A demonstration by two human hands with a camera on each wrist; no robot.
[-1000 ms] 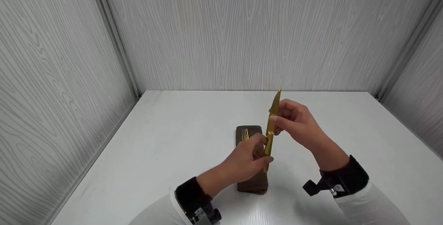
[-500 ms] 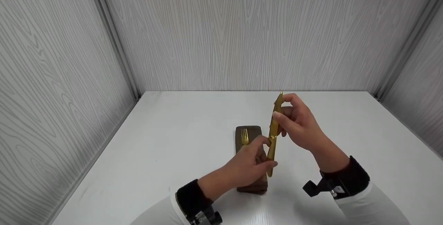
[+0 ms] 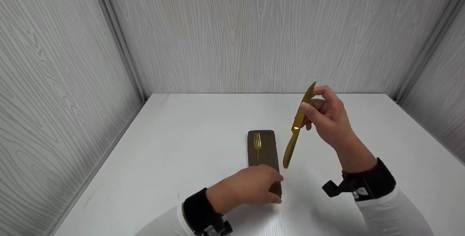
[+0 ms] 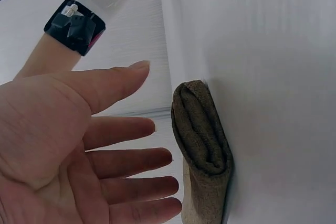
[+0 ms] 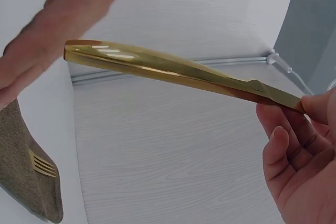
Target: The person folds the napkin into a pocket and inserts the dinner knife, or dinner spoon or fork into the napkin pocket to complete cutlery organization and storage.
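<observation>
While the gold knife point(image 3: 298, 124) hangs above the worktop point(image 3: 181, 149), pinched by its blade in the right hand point(image 3: 327, 119), handle toward 7 o'clock, the left hand point(image 3: 250, 188) lies flat, fingers relaxed, steadying the brown napkin point(image 3: 267, 152) under the fork point(image 3: 257, 143).

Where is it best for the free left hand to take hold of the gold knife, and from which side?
Probably at the handle, coming from below. The right hand pinches the gold knife by the blade, tip up, so the rounded handle hangs free in the air, near the open left hand over the brown napkin.
</observation>
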